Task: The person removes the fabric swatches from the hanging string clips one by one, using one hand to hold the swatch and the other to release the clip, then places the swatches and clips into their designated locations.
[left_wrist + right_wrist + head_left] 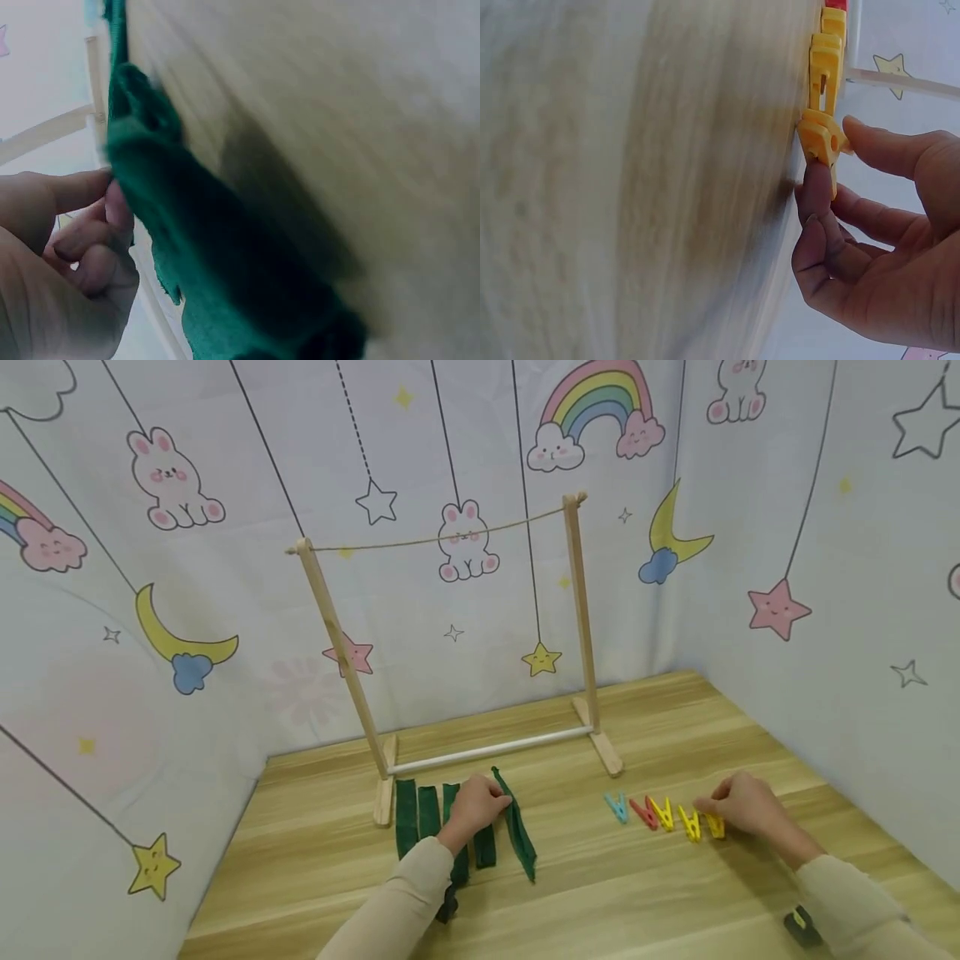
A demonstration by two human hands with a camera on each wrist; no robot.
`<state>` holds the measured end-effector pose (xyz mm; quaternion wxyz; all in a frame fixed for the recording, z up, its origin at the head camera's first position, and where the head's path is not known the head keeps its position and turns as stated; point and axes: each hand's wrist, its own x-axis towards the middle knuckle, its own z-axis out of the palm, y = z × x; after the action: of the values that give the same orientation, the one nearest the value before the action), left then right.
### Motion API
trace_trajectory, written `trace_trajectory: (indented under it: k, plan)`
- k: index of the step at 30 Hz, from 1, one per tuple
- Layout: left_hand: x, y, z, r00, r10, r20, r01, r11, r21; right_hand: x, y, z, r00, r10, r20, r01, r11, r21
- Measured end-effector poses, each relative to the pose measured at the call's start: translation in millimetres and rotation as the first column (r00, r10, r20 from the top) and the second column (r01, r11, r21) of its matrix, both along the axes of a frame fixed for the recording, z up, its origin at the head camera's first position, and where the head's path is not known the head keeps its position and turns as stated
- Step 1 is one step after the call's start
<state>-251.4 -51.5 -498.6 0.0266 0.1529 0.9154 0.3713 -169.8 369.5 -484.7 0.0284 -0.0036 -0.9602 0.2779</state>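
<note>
My left hand (477,807) pinches a narrow green cloth strip (521,843) near its upper part, between thumb and finger. In the left wrist view the green cloth strip (225,247) hangs folded from the fingertips, a little off the wood. Several more green strips (406,818) lie side by side to the left, partly covered by that hand and sleeve. On the right, my right hand (746,806) pinches a yellow clothespin (821,139) at the end of a row. Beside it stand more yellow clothespins (689,823), a red clothespin (643,812) and a light blue clothespin (617,807).
Behind the strips stands a wooden frame (581,610) with a rope (397,545) strung between its posts and a white rod (487,749) low down. Patterned cloth walls (450,443) enclose the wooden table (600,902). A black wrist strap (802,927) shows by the right sleeve.
</note>
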Motion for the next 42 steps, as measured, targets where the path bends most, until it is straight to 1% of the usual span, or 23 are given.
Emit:
trace_trajectory:
  k: [2, 7, 10, 13, 19, 22, 26, 29, 34, 37, 40, 42]
  plan:
    - [2.3, 0, -1.4, 0.999, 0.024, -0.026, -0.026, 0.998, -0.065, 0.6, -1, -2.4, 1.0, 0.014, -0.004, -0.014, 1.0, -0.004]
    - [7.3, 1, -1.0, 0.994, 0.084, -0.072, -0.093, 0.986, -0.138, 3.9, -4, -5.6, 0.999, 0.038, -0.035, -0.037, 0.999, 0.008]
    - [6.8, 1, 1.5, 0.989, 0.109, -0.096, -0.125, 0.976, -0.177, 5.3, -5, -6.5, 0.997, 0.05, -0.061, -0.049, 0.998, 0.026]
    - [4.7, 1, 3.3, 0.987, 0.12, -0.103, -0.139, 0.97, -0.202, 6.2, -4, -6.7, 0.994, 0.066, -0.083, -0.063, 0.997, 0.036]
    - [5.5, -1, 5.2, 0.987, 0.122, -0.103, -0.141, 0.97, -0.199, 7.9, -2, -8.2, 0.994, 0.072, -0.08, -0.07, 0.997, 0.03]
    - [5.8, -1, 7.0, 0.986, 0.132, -0.099, -0.151, 0.964, -0.22, 9.0, -2, -7.4, 0.995, 0.083, -0.059, -0.082, 0.997, 0.008]
    - [6.2, -1, 9.4, 0.987, 0.138, -0.086, -0.154, 0.96, -0.233, 9.4, -3, -5.0, 0.994, 0.091, -0.053, -0.092, 0.996, -0.003]
    - [7.4, -2, 10.4, 0.987, 0.138, -0.082, -0.153, 0.963, -0.222, 8.9, -5, -3.9, 0.995, 0.092, -0.047, -0.092, 0.996, -0.001]
    - [9.0, -4, 10.4, 0.986, 0.144, -0.083, -0.159, 0.965, -0.209, 6.6, -7, -0.4, 0.996, 0.09, -0.011, -0.09, 0.996, -0.001]
    - [9.4, -3, 10.3, 0.987, 0.129, -0.092, -0.144, 0.973, -0.182, 6.9, -6, 3.0, 0.997, 0.076, 0.006, -0.076, 0.997, 0.014]
    - [11.3, -2, 9.4, 0.991, 0.098, -0.086, -0.109, 0.985, -0.134, 9.6, -2, 6.0, 0.998, 0.056, 0.003, -0.056, 0.997, 0.05]
    - [13.0, -1, 8.4, 0.993, 0.082, -0.079, -0.09, 0.99, -0.107, 12.5, 0, 6.9, 0.999, 0.042, -0.013, -0.04, 0.996, 0.076]
